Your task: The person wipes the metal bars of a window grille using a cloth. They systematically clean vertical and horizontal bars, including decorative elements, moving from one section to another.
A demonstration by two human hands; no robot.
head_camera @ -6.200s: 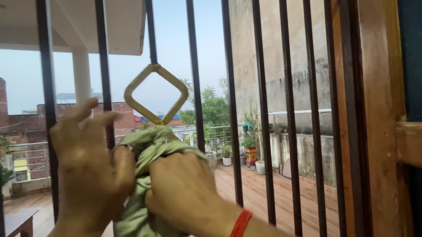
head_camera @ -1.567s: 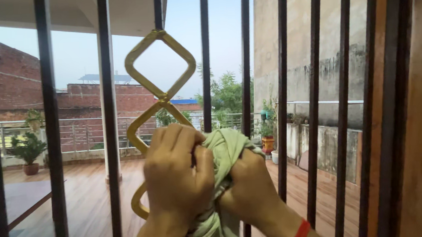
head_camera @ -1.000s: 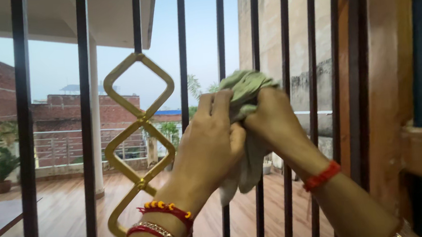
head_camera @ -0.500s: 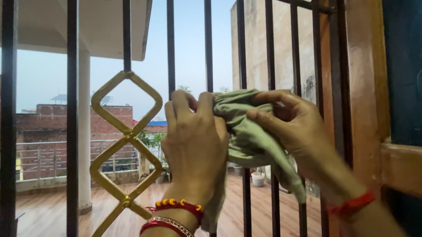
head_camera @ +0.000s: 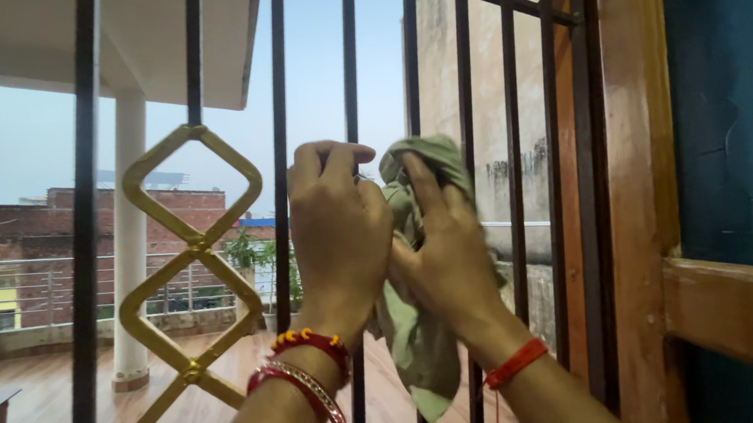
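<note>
**Both hands on a green cloth at the window bars**

At centre frame I see my left hand (head_camera: 338, 232) curled shut around a dark vertical bar (head_camera: 347, 72) of the window grille, fingers wrapped over the top, with the edge of the pale green cloth (head_camera: 421, 341) pressed against it. My right hand (head_camera: 445, 251) sits just beside it, touching it, fingers closed on the same cloth and pushing its bunched top against the next bar (head_camera: 410, 59). The cloth rises above my right fingertips in a crumpled knob and hangs down below both hands in a loose tail toward the lower middle of the frame.

I see no packages, labels or signs. The only ornament is a gold diamond-shaped fitting (head_camera: 194, 251) at left of centre, two stacked diamonds with a third cut off by the bottom edge.

At right, a wooden frame (head_camera: 635, 176) runs top to bottom, with a dark teal panel (head_camera: 731, 107) beyond it.

Hard to tell: how much of the cloth is wrapped round the bars, since my hands cover that part. My left palm is hidden. Red bangles (head_camera: 304, 375) and a red thread (head_camera: 515, 363) mark the wrists.
</note>
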